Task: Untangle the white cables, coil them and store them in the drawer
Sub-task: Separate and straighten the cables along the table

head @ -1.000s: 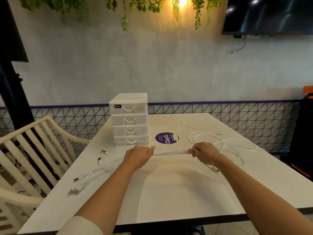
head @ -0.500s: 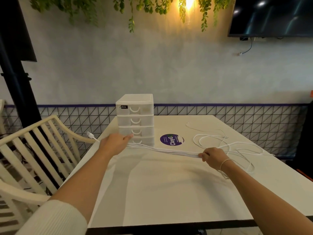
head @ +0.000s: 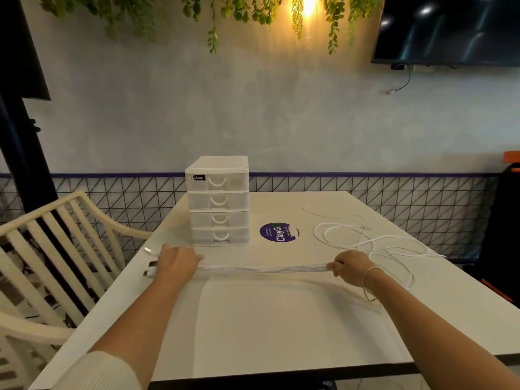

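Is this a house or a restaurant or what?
Probably a café or small restaurant: a white table with a round purple branded sticker, hanging plants under a warm wall lamp, and a wall-mounted screen.

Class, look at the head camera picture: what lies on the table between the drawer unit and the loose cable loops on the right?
In the head view, a round purple sticker lies flat on the table between the drawer unit and the loose cable loops; the rest is bare tabletop.

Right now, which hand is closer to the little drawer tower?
Left. The left hand sits just in front of the drawer unit, toward its left corner; the right hand is farther to its right.
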